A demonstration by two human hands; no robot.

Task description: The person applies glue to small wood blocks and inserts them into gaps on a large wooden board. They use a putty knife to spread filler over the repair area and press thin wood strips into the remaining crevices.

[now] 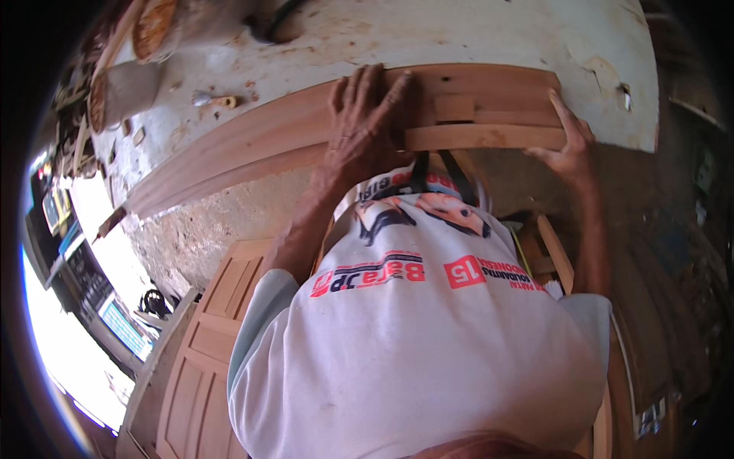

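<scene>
- Head camera: a long reddish-brown wooden board (252,130) is laid along the near edge of a stained white worktable (474,34), stretched from about nine o'clock round to one.
- The left hand (359,126) is spread on the board at twelve o'clock, fingers parted and not closed; by it the board is apparently pressed down and kept from sliding.
- The right hand (575,147) is set at two o'clock, closed about the right end of a pale wooden strip (482,136) — thumb on the near side, forefinger reached along the board's end. By that hold the end seems to be steadied. Whether the strip is a separate piece or the board's own edge cannot be told.
- A narrow tongue (112,222) is seen at the board's left end, toward nine; that stretch is blurred.
- A wooden-handled brush (215,100) is left beyond the board, between ten and eleven, well apart from both hands. A dark curved object (275,21), too blurred to be named, is placed past eleven.
- At eight, a panelled wooden door (218,340) is partly covered by the left sleeve.
- Toward six, the view is blocked by the white T-shirt (443,344) — whatever lies behind it is hidden.
</scene>
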